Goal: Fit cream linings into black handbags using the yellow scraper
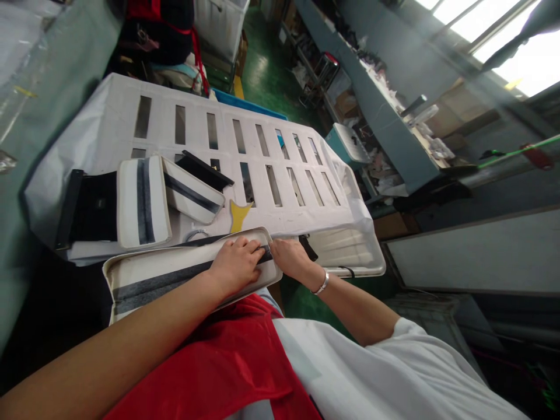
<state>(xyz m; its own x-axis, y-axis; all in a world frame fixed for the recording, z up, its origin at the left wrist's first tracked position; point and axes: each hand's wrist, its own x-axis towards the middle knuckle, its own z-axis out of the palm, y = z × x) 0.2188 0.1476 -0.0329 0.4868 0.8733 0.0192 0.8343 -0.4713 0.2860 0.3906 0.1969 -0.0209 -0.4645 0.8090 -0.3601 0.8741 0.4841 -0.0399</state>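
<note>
A long white panel (166, 266) with raised edges and a dark grey stripe lies across my front, at the near edge of the white table. My left hand (236, 263) presses on it near its right end, fingers bent over the stripe. At that right end my right hand (291, 257) is closed on the panel's rim, where the stripe ends; its fingertips are partly hidden. Just beyond the panel lie a yellow flat piece (240, 216) with a curved edge and two more striped white panels (160, 201) (192, 189), one resting against the other.
The white table (280, 175) has rows of rectangular slots. Black flat parts (94, 204) lie at its left. A white bin (350, 254) stands under the right edge. Farther off are a blue-lidded tub (347, 143), a long grey workbench (394, 134) and a red stool (328, 61).
</note>
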